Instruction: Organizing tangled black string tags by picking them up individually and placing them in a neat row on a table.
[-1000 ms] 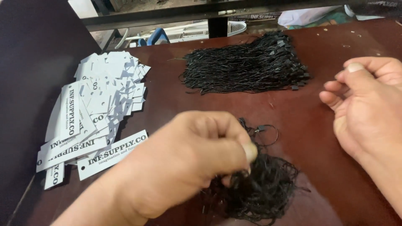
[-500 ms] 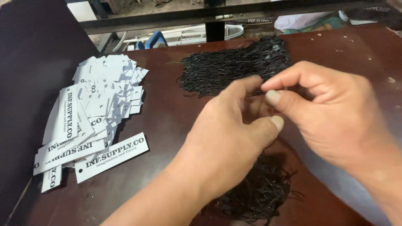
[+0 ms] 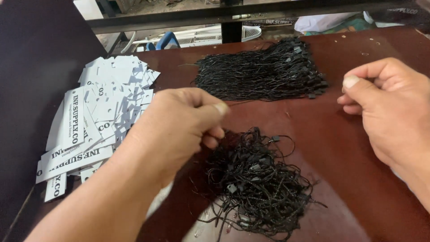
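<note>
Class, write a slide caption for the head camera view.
Left hand pinches a black cord above tangled cord loops; right hand apart.

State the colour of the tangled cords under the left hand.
Black: the tangled pile of thin cords, seen best in the head view.

The left hand (image 3: 179,127) covered the near edge of the loose tangled heap of black string loops (image 3: 257,183), and whatever its curled fingers pinched was too thin to make out. The right hand (image 3: 389,112) ran off the right edge, its palm side hidden. The forearm hid part of the scattered pile of white rectangular paper tags (image 3: 96,121). The heap's lower strands ran off the bottom edge.
</note>
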